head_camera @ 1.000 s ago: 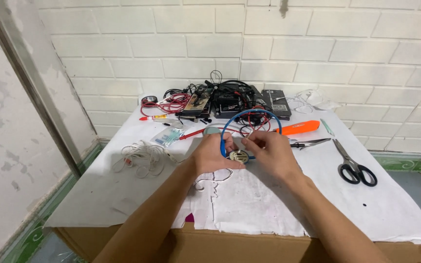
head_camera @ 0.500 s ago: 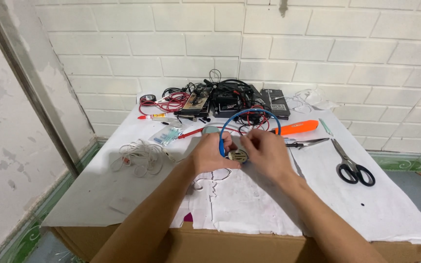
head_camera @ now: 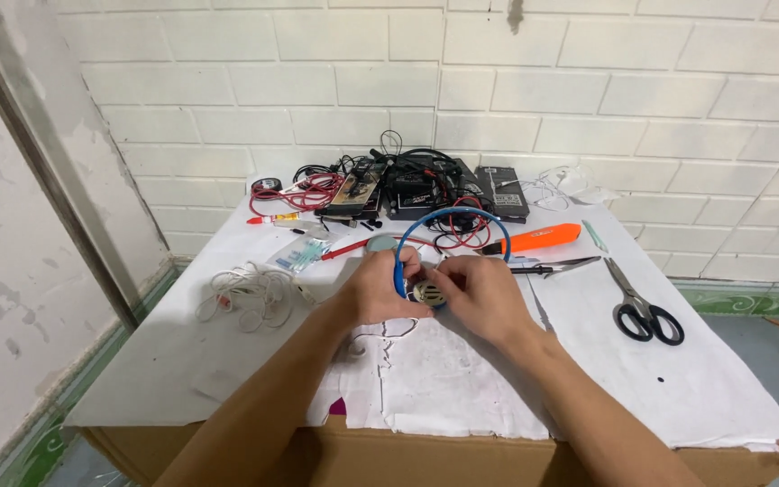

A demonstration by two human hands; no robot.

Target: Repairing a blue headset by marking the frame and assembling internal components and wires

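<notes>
Head view; both hands [head_camera: 433, 290] closed around blue headphones [head_camera: 448, 216]; small round earpiece [head_camera: 427, 293] between fingertips

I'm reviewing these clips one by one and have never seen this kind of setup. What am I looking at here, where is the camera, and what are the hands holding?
There is no machine here: a person works with two bare hands, filmed by one camera worn on the head, looking down. The left hand and right hand together hold a blue headband headphone above the table, fingers around its round metal earpiece. The table is covered in white paper. On it lie black scissors, an orange-handled tool, a coiled white cable, red wires and a pile of black electronics by the brick wall.
</notes>
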